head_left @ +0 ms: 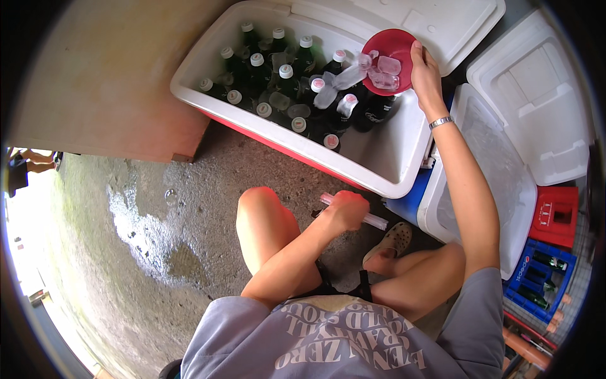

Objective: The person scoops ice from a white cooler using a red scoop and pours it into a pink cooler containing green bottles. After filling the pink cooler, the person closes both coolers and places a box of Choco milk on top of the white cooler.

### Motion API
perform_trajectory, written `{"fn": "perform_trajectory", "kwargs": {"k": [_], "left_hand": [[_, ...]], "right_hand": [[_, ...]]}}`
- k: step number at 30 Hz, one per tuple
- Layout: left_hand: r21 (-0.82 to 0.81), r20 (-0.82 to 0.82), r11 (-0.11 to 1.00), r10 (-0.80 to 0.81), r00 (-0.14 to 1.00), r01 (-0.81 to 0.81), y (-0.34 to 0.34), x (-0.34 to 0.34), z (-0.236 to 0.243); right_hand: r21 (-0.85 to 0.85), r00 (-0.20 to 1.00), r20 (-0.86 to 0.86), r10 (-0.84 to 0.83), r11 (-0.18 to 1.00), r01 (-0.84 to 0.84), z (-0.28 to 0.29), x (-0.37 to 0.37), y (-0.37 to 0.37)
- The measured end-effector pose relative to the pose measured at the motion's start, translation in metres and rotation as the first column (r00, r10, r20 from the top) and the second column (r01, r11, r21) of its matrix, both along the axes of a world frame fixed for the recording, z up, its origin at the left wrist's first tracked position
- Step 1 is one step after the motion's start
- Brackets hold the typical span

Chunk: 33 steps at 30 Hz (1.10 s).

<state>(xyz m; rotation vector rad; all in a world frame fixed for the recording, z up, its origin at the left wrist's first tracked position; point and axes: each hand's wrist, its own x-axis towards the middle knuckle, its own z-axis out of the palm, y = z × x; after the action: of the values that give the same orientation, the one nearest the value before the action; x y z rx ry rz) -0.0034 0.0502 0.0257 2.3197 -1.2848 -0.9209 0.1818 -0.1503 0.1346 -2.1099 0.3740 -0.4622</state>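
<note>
The right hand (427,79) gripped the rim of a red bowl (400,44) spilling ice (349,77) over bottles (286,83) in the cooler (398,161), while the left hand (348,210), well apart, was clenched around a translucent stick (375,221).

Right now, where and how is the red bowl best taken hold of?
Probably by the right rim of the red bowl, coming from the person's right, where the right hand grips it. The bowl tilts left over the bottles, with ice leaving its left edge, so the right rim looks clear of the falling pieces.
</note>
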Motion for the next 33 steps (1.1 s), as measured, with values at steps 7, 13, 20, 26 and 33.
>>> {"fn": "perform_trajectory", "kwargs": {"k": [7, 13, 20, 26, 33], "left_hand": [[-0.032, 0.009, 0.999, 0.003, 1.0, -0.003, 0.0, 0.0, -0.002], [-0.021, 0.009, 1.0, -0.012, 1.0, 0.012, -0.001, 0.001, 0.0], [-0.035, -0.012, 0.999, 0.011, 1.0, -0.011, 0.007, 0.002, -0.01], [0.066, 0.016, 0.997, -0.029, 0.999, 0.028, 0.006, 0.002, -0.013], [-0.023, -0.052, 0.995, -0.098, 0.994, 0.097, -0.004, 0.007, -0.001]], "right_hand": [[-0.024, 0.993, 0.029, 0.111, 0.994, -0.111, 0.012, -0.02, 0.016], [-0.539, 0.934, 0.087, 0.348, 0.804, -0.249, 0.023, -0.056, 0.058], [-0.669, 0.903, 0.221, 0.369, 0.731, -0.135, 0.058, -0.074, 0.047], [-0.361, 0.944, 0.293, -0.154, 0.896, 0.259, 0.127, -0.161, -0.101], [-0.784, 0.667, 0.101, -0.738, 0.354, 0.51, 0.098, -0.352, -0.324]]}}
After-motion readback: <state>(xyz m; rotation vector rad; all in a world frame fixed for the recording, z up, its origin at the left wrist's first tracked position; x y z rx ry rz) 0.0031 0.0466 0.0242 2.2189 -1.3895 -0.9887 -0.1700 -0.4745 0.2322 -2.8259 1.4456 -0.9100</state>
